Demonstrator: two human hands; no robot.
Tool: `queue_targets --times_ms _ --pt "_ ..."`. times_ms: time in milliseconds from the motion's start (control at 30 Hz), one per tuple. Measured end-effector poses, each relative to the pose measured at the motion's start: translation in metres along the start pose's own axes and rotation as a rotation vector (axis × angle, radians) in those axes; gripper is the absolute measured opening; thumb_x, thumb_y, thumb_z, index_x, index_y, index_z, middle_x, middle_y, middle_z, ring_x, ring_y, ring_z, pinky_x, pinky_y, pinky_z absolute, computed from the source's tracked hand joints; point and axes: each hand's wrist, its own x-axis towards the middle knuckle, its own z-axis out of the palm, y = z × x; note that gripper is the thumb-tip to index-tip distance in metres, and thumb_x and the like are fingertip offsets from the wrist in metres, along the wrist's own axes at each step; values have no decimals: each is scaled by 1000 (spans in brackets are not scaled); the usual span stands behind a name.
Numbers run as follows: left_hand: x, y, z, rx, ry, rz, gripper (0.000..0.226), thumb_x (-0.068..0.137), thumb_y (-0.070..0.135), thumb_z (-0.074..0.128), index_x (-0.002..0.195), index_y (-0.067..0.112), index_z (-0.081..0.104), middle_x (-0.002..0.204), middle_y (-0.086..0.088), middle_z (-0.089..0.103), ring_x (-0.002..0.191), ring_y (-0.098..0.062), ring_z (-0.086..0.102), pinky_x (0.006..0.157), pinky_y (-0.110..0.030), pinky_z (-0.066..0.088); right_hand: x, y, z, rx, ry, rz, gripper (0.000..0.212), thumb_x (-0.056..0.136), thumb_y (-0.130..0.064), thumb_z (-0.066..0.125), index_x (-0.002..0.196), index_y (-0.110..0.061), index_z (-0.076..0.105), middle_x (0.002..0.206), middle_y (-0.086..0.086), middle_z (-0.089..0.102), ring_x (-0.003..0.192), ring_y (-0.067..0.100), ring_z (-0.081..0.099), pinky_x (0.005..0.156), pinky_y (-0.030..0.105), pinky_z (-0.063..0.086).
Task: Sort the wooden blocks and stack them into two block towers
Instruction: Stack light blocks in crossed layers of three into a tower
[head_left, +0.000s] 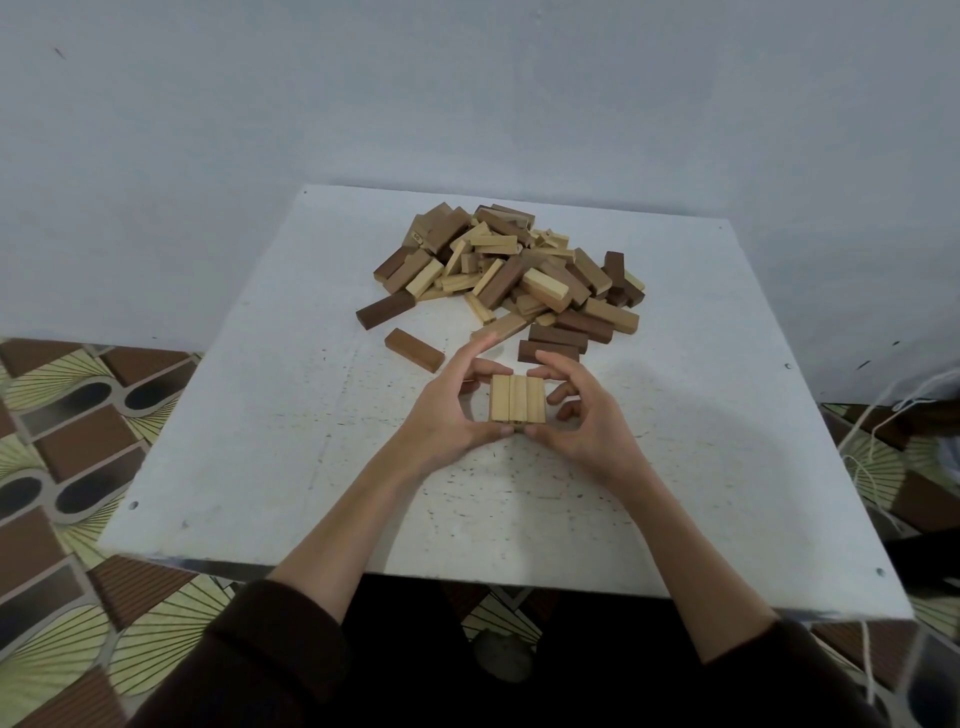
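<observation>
Three light wooden blocks (517, 398) lie side by side as one flat layer on the white table (260, 441), near its middle. My left hand (447, 410) cups the layer's left side, thumb at the near edge and fingers at the far edge. My right hand (587, 410) cups the right side the same way. Both hands press the layer together. Behind it sprawls a loose pile of light and dark blocks (514, 270). A lone brown block (414, 349) lies left of the hands, and dark blocks (550, 345) lie just beyond my right fingers.
A grey wall rises behind the table. Patterned flooring (67, 447) shows on both sides. White cords (878, 431) hang off the table's right edge. Dark sleeves cover my forearms at the bottom.
</observation>
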Motion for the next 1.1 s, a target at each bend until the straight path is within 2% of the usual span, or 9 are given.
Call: queue_targets --times_ms 200,300,467,667,867,1033,1100 --pt "-1 1 0 -1 0 -1 95 68 17 85 144 31 30 118 9 59 116 4 48 100 -10 33 0 -1 0 -6 -9 4 76 71 -12 81 133 -32 43 119 -13 56 90 19 51 75 35 50" --pt "0 0 0 2 -2 -9 95 69 16 84 143 33 29 118 11 59 115 7 48 98 -7 33 1 0 0 -4 -11 8 77 71 -12 81 134 -31 43 119 -13 56 90 18 51 75 34 50" --pt "-1 1 0 -5 -8 -14 96 69 16 84 145 31 29 119 11 59 116 5 48 102 -14 33 0 -2 0 -8 -10 10 77 71 -14 81 133 -34 41 119 -14 56 89 14 50 73 27 47" --pt "-1 0 0 4 -6 -18 97 68 17 84 146 29 28 119 12 59 118 3 48 104 -20 33 1 -2 0 -27 -26 20 80 70 -13 81 133 -38 38 120 -13 56 89 12 49 74 26 45" --pt "0 1 0 3 -2 -32 97 68 18 85 146 29 28 118 14 59 116 8 47 95 -7 32 2 -2 1 -44 -42 26 80 71 -13 81 135 -35 38 120 -9 56 88 10 49 73 23 44" --pt "1 1 0 12 0 -40 97 68 17 85 145 31 27 116 16 59 115 11 46 93 -9 34 3 -3 2 -34 -45 33 78 71 -11 80 135 -33 40 118 -10 56 87 11 49 72 22 44" --pt "2 0 1 20 1 -43 98 68 18 85 145 33 27 115 18 59 113 14 45 90 -4 33 4 -4 1 -23 -45 40 78 71 -10 80 134 -34 40 118 -10 56 87 12 50 73 23 45"
